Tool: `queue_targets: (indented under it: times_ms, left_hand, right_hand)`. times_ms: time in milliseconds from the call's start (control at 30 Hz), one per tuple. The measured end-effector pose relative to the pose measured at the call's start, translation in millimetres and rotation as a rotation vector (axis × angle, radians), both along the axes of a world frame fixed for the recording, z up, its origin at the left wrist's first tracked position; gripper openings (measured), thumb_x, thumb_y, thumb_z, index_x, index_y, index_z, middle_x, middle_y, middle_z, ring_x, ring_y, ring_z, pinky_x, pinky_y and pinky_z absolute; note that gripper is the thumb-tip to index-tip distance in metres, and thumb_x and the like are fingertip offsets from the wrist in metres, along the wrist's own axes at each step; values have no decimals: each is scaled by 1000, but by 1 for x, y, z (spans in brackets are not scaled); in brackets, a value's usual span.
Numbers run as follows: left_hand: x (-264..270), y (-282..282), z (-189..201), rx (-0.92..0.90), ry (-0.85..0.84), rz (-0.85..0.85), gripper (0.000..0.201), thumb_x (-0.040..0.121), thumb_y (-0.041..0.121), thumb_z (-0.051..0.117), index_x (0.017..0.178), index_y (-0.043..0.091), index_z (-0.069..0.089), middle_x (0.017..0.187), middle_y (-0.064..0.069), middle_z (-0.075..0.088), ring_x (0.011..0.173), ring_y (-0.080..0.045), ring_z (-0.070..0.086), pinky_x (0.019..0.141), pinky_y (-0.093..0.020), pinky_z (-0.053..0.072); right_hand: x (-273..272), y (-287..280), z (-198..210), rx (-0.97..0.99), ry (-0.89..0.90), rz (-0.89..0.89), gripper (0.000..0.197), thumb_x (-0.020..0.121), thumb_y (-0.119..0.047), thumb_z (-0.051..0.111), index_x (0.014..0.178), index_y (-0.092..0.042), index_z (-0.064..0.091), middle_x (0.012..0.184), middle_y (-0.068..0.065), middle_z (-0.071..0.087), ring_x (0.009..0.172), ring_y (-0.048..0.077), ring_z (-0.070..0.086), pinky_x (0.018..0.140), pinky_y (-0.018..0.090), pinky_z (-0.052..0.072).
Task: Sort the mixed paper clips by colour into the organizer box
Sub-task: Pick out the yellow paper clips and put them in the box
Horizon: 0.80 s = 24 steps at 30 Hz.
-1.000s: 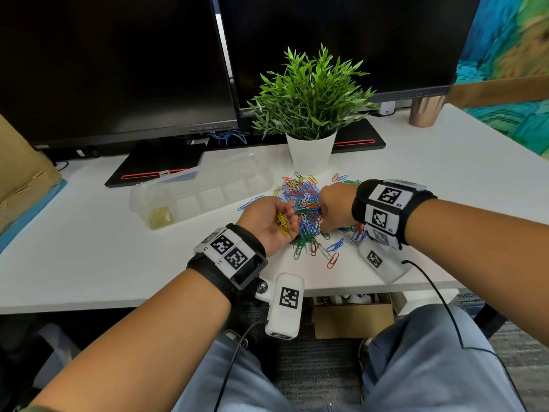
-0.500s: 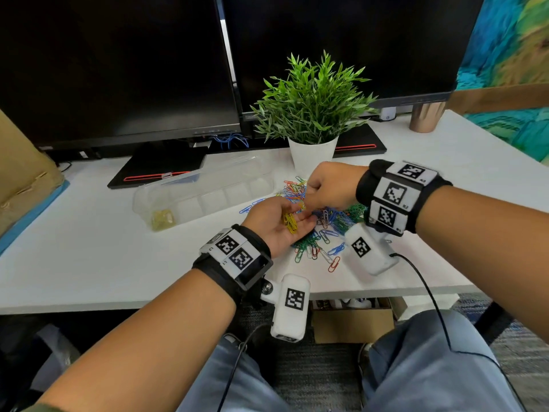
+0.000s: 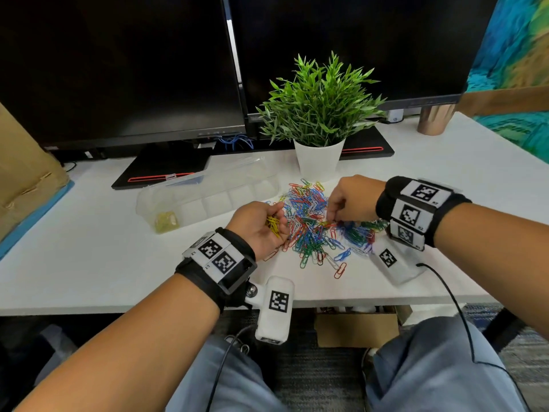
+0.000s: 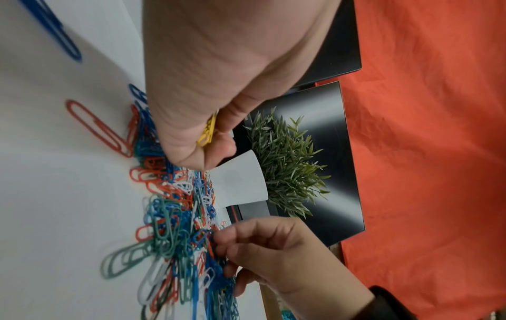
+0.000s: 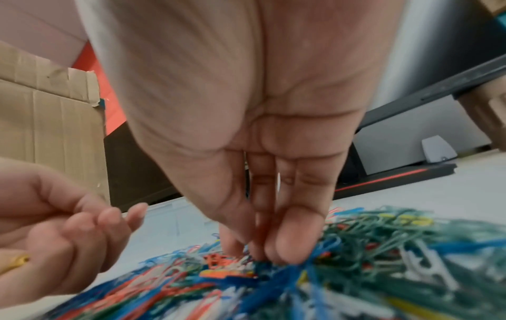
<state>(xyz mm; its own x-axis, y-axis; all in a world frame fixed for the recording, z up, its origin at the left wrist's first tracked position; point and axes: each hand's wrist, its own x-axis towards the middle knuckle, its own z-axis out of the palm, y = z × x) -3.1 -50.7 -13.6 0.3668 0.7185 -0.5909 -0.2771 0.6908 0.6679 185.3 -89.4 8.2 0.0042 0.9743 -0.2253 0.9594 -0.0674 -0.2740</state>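
A mixed pile of paper clips [image 3: 312, 230] in red, blue, green, white and yellow lies on the white desk in front of the plant pot. My left hand [image 3: 269, 223] is cupped palm-up at the pile's left edge, its fingers curled round a small bunch of yellow paper clips [image 3: 273, 224] [image 4: 207, 132]. My right hand [image 3: 334, 217] points down into the pile, thumb and fingertips [image 5: 284, 246] meeting on clips there; which clip they pinch is blurred. The clear organizer box [image 3: 208, 194] lies behind my left hand, with yellow clips [image 3: 166, 222] in its leftmost compartment.
A potted plant [image 3: 319, 162] stands just behind the pile. Two dark monitors on black stands [image 3: 166, 168] line the back. A cardboard box [image 3: 23, 173] sits at the far left and a copper cup [image 3: 435, 120] at the back right. The desk's front edge runs under my wrists.
My right hand went from the pile to my left palm and has dropped back onto the pile's middle. My left hand has stayed put, still cupping the yellow clips.
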Motion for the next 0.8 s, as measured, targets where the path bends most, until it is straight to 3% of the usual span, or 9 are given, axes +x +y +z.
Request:
queue_targets:
  times_ms: [167,300,433,533,633,800]
  left_hand:
    - [3,1,-1,-3,11,-6,25,98,3,34,86,3,55,69,-5,44,57,-13,40,55,-20,33]
    - [3,1,0,2,14,-14,26,98,3,33,85,2,56,69,-5,44,58,-13,40,55,-20,34]
    - [3,0,2,-4,1,-3,25,99,3,34,86,1,55,72,-8,46,60,-16,44,55,-21,41]
    - [4,-2,3,-1,-16,-16,19,98,1,38,87,-1,54,73,-10,47,63,-19,48,63,-23,44]
    - [7,-5,5,9,-10,-34,19,97,1,40,85,-1,54,72,-10,48,64,-20,49,65,-25,45]
    - [5,-4,3,11,0,-38,21,97,2,39,86,0,56,71,-9,49,61,-19,51,50,-22,50]
  right_hand:
    - [8,3,-3,83,-110,42,23,84,-12,67,104,-21,75,84,-4,66,84,16,61,77,24,47]
    - [16,8,-5,68,-215,16,16,82,-18,71,97,-16,74,92,-1,71,92,20,65,79,25,48]
    - [14,12,-5,92,-164,40,12,85,-23,69,96,-20,74,78,-10,58,81,13,55,73,22,39]
    - [5,14,-8,53,-99,71,17,83,-32,72,95,-20,73,80,-9,58,81,13,55,73,25,43]
    - [0,18,-12,42,-153,100,5,83,-22,70,85,-18,70,74,-9,58,79,15,56,70,25,44]
    - [2,21,-14,40,-229,36,12,86,-13,59,81,-9,68,89,11,70,79,25,60,72,30,48]
